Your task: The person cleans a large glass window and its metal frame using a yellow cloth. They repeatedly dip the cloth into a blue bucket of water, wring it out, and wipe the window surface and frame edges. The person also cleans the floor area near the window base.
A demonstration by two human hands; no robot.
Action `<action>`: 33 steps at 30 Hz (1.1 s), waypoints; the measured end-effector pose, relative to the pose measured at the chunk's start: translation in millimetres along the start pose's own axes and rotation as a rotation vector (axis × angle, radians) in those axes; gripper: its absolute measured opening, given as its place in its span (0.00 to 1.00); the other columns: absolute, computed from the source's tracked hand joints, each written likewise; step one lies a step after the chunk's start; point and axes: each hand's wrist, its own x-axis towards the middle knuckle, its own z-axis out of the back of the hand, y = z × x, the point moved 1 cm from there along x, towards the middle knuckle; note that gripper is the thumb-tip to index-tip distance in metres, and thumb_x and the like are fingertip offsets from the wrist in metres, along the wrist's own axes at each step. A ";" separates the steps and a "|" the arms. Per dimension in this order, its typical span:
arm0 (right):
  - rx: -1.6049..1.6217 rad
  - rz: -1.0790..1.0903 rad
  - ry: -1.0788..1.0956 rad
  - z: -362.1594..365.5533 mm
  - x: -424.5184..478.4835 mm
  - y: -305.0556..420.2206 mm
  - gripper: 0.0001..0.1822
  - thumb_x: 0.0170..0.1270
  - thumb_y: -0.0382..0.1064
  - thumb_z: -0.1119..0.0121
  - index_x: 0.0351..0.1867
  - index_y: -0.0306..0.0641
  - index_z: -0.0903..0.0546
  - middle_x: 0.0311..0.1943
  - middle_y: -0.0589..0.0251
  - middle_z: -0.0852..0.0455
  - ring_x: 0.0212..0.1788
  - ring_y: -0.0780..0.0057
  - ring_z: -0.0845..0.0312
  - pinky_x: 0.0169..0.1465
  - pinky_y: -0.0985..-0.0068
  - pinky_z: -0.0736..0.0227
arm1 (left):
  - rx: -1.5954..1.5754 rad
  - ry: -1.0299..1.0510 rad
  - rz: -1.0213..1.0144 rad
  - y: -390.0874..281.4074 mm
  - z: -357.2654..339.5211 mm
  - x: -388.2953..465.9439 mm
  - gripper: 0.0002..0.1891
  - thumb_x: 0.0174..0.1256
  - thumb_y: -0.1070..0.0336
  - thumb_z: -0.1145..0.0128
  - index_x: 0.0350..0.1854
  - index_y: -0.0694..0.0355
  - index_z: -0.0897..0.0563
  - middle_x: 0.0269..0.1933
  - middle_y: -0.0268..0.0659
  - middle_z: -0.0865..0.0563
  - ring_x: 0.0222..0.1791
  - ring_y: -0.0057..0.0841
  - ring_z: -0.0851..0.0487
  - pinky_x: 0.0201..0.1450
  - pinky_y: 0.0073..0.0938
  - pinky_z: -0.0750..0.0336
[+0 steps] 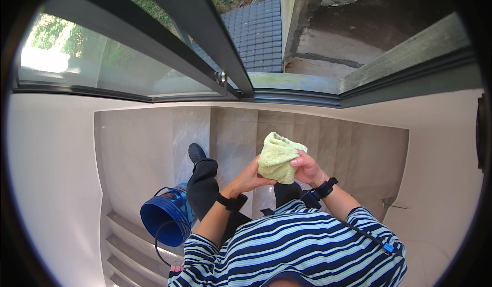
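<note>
A folded pale yellow-green terry cloth (280, 158) is held in front of my body, above the stairs. My left hand (250, 175) grips its lower left side, with the thumb along the bottom edge and the other fingers hidden behind it. On the cloth's right side, my right hand (306, 167) pinches it between thumb and fingers. A dark band with a small box sits on each wrist. Beyond the hands is a dark-framed sliding window (230, 56), its right part standing open to the outside; neither hand touches it.
A blue plastic bucket (165, 219) stands by my left leg on the landing. Stone-tiled steps (234, 133) run across below the window, and more steps (132, 244) lie at lower left. Outside are a tiled roof (253, 37) and a stained concrete ledge (323, 51).
</note>
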 end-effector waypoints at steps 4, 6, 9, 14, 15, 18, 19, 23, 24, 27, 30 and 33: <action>0.041 0.015 -0.003 2.9 29.9 -9.9 0.38 0.59 0.35 0.40 0.73 0.32 0.39 0.68 0.53 0.28 0.70 0.61 0.32 0.73 0.61 0.39 | 0.005 -0.141 -0.026 9.0 33.0 1.1 0.39 0.56 0.70 0.26 0.70 0.65 0.34 0.63 0.38 0.22 0.62 0.27 0.23 0.66 0.30 0.29; 0.011 0.018 -0.074 7.5 42.0 -16.6 0.37 0.61 0.34 0.39 0.72 0.32 0.38 0.67 0.56 0.27 0.69 0.63 0.32 0.73 0.64 0.39 | 0.103 -0.236 -0.001 20.6 50.5 2.7 0.39 0.55 0.69 0.26 0.69 0.66 0.33 0.64 0.40 0.22 0.61 0.28 0.22 0.66 0.30 0.28; 0.001 0.036 -0.134 20.6 54.5 -31.8 0.34 0.62 0.33 0.38 0.70 0.32 0.35 0.65 0.56 0.25 0.68 0.65 0.30 0.72 0.66 0.38 | 0.390 -0.372 0.056 28.3 70.9 -1.3 0.39 0.55 0.68 0.26 0.69 0.65 0.34 0.62 0.46 0.22 0.59 0.31 0.20 0.60 0.30 0.24; -0.034 0.109 -0.192 31.6 76.9 -35.1 0.32 0.61 0.32 0.37 0.67 0.31 0.30 0.63 0.56 0.22 0.67 0.66 0.27 0.71 0.68 0.37 | 0.446 -0.578 -0.042 52.5 125.3 11.4 0.38 0.57 0.77 0.33 0.71 0.60 0.37 0.67 0.47 0.27 0.57 0.39 0.19 0.49 0.31 0.19; -0.019 0.133 -0.220 35.9 78.3 -33.1 0.32 0.61 0.32 0.36 0.67 0.31 0.30 0.63 0.56 0.21 0.66 0.66 0.27 0.71 0.68 0.37 | 0.409 -0.618 -0.028 50.6 130.4 18.8 0.39 0.57 0.78 0.35 0.72 0.60 0.38 0.67 0.47 0.27 0.58 0.40 0.20 0.49 0.31 0.19; -0.215 0.103 -0.194 45.0 92.8 -37.1 0.30 0.60 0.32 0.36 0.65 0.32 0.28 0.59 0.59 0.19 0.62 0.70 0.24 0.66 0.71 0.32 | 0.490 -0.544 -0.050 39.9 129.4 29.0 0.43 0.52 0.77 0.32 0.73 0.59 0.38 0.67 0.44 0.27 0.60 0.39 0.22 0.49 0.33 0.20; -0.298 0.064 -0.171 44.7 97.5 -40.7 0.30 0.60 0.33 0.35 0.65 0.33 0.28 0.58 0.60 0.18 0.60 0.72 0.23 0.65 0.72 0.31 | 0.547 -0.508 -0.055 31.1 122.3 31.5 0.44 0.51 0.77 0.31 0.73 0.59 0.38 0.66 0.43 0.26 0.60 0.40 0.22 0.50 0.35 0.21; -0.572 0.087 -0.142 21.3 118.3 -48.3 0.30 0.60 0.35 0.33 0.64 0.32 0.26 0.56 0.63 0.17 0.58 0.75 0.23 0.65 0.74 0.32 | 0.602 -0.365 -0.280 48.5 127.2 58.2 0.41 0.48 0.76 0.30 0.69 0.60 0.31 0.62 0.46 0.24 0.61 0.40 0.22 0.55 0.36 0.22; -0.480 0.141 -0.166 19.9 120.2 -47.5 0.29 0.60 0.36 0.33 0.63 0.33 0.26 0.54 0.64 0.17 0.57 0.77 0.23 0.63 0.75 0.31 | 0.545 -0.422 -0.301 34.4 118.7 61.7 0.33 0.48 0.76 0.29 0.62 0.63 0.25 0.57 0.46 0.20 0.57 0.37 0.19 0.54 0.34 0.23; -0.355 0.269 -0.183 12.7 125.9 -32.6 0.28 0.62 0.37 0.34 0.63 0.34 0.27 0.54 0.64 0.18 0.57 0.76 0.24 0.63 0.75 0.31 | 0.466 -0.405 -0.273 12.6 112.3 72.9 0.27 0.49 0.73 0.29 0.54 0.65 0.22 0.48 0.44 0.16 0.48 0.35 0.16 0.50 0.31 0.23; -0.198 0.421 -0.229 22.5 121.5 -20.1 0.28 0.63 0.38 0.34 0.64 0.35 0.28 0.55 0.63 0.18 0.59 0.75 0.24 0.64 0.74 0.32 | 0.529 -0.367 -0.286 -3.9 110.5 92.7 0.22 0.49 0.71 0.28 0.49 0.65 0.20 0.41 0.42 0.14 0.41 0.33 0.15 0.46 0.28 0.23; 0.016 0.553 -0.331 49.2 115.0 -17.8 0.24 0.67 0.38 0.36 0.62 0.36 0.27 0.54 0.64 0.19 0.59 0.74 0.25 0.63 0.73 0.31 | 0.712 -0.246 -0.281 -8.1 113.3 118.0 0.22 0.49 0.69 0.28 0.47 0.65 0.20 0.41 0.42 0.14 0.40 0.32 0.15 0.43 0.27 0.23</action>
